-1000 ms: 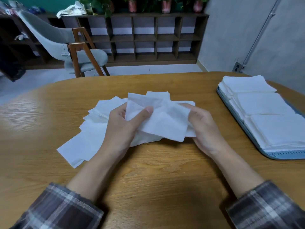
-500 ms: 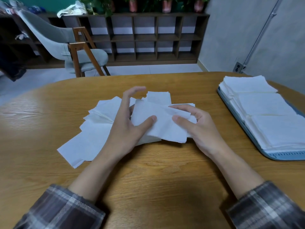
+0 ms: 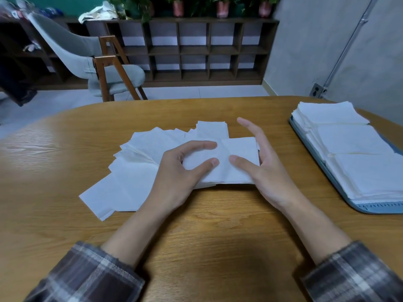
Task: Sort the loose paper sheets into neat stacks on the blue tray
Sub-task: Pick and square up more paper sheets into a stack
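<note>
while the small stack (image 3: 238, 168) sits on the loose sheets (image 3: 135, 175), the left hand (image 3: 176, 182) presses thumb and forefinger onto its top, gripping nothing; the right hand (image 3: 270, 175) is released, fingers (image 3: 250, 129) straight along its right edge. off right, the blue tray (image 3: 379, 208) carries neat stacks (image 3: 353, 144).
</note>
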### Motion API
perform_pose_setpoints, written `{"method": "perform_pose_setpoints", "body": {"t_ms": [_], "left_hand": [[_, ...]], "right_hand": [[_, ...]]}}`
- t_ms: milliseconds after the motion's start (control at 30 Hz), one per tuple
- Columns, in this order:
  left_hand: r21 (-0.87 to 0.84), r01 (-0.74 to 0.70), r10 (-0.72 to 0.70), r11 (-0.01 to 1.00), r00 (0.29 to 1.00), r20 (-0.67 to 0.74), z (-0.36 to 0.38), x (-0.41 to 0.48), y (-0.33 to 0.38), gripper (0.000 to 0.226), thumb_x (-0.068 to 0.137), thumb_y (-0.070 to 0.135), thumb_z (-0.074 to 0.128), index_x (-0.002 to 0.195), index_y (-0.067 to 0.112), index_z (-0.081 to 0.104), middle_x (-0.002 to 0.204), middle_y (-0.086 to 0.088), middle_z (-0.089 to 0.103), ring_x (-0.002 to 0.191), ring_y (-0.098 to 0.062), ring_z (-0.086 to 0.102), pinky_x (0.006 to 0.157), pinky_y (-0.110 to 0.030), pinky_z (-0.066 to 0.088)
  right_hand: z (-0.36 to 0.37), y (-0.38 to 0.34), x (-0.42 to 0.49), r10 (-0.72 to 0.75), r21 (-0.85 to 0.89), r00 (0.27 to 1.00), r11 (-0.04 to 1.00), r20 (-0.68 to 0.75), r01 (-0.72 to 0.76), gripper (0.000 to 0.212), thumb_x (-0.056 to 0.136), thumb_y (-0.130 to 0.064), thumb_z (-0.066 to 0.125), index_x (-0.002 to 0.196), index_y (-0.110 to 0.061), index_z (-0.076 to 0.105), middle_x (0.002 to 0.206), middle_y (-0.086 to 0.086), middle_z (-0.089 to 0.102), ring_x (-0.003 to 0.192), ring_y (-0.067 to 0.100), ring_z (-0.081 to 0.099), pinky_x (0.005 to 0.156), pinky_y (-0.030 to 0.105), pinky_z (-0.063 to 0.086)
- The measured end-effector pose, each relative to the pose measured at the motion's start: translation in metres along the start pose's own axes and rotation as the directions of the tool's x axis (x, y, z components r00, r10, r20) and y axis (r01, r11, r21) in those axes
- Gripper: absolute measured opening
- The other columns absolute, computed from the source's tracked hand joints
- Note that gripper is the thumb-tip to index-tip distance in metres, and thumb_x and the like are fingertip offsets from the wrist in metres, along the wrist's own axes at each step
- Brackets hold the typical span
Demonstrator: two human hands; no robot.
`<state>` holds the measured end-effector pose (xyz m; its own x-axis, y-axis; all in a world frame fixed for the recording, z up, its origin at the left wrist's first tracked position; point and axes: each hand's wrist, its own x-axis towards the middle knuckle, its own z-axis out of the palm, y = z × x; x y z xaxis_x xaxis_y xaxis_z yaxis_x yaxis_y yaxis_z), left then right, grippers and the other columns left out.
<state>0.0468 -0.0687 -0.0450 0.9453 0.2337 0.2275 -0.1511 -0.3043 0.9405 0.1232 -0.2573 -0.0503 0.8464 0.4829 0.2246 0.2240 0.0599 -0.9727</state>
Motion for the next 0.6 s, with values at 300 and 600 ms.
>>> {"method": "perform_pose_setpoints", "body": {"t_ms": [300, 600], "left_hand": [[-0.135, 0.084, -0.083, 0.987, 0.996, 0.011, -0.009, 0.003, 0.002, 0.055, 0.090, 0.034, 0.081, 0.138, 0.044, 0.055, 0.117, 0.016, 0.074, 0.104, 0.001, 0.070, 0.083, -0.016, 0.054], [0.354, -0.097, 0.082, 0.930, 0.995, 0.058, -0.010, 0.005, -0.014, 0.080, 0.083, 0.035, 0.088, 0.144, 0.049, 0.037, 0.115, 0.018, 0.061, 0.095, -0.004, 0.064, 0.082, -0.024, 0.053]], "right_hand": [[-0.006, -0.005, 0.002, 0.016, 0.251, 0.999, 0.968, 0.039, -0.025, 0.060, 0.097, 0.003, 0.064, 0.140, -0.037, 0.053, 0.123, -0.003, 0.073, 0.113, 0.024, 0.071, 0.083, 0.034, 0.061], [-0.015, 0.004, 0.007, -0.058, -0.283, 0.970, 0.959, -0.235, -0.011, 0.038, 0.097, 0.002, 0.065, 0.115, -0.029, 0.079, 0.120, -0.026, 0.074, 0.123, -0.011, 0.059, 0.106, 0.009, 0.041]]}}
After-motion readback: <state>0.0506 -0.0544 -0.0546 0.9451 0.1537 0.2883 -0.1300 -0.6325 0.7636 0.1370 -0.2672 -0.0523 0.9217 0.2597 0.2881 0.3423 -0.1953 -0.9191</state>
